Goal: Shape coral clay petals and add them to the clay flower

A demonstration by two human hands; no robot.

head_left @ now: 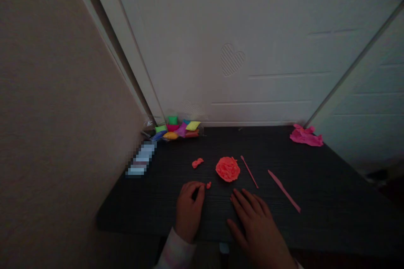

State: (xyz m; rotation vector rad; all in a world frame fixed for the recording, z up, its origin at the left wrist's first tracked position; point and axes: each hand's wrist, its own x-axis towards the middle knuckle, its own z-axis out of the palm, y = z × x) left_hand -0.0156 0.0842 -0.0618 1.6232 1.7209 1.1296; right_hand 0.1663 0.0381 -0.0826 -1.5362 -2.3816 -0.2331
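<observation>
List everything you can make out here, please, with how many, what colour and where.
Table: one, dark, under the hands
Crumpled rosette: one, coral, table centre
Loose scraps: two, coral, left of the rosette
Slim stick: one, pink, right of the rosette
Broader tool: one, pink, farther right
Crumpled piece: one, bright pink, far right corner
Packets: several, multicoloured, far left
Pixelated patch: one, pale, left edge, unidentifiable
Panelling: pale, behind the table, heart relief on it
Wall: one, brownish, left
Sleeve: one clearly visible, pale, left wrist
Hands: two, bare; left beside the smaller scrap, right spread near the rosette
</observation>
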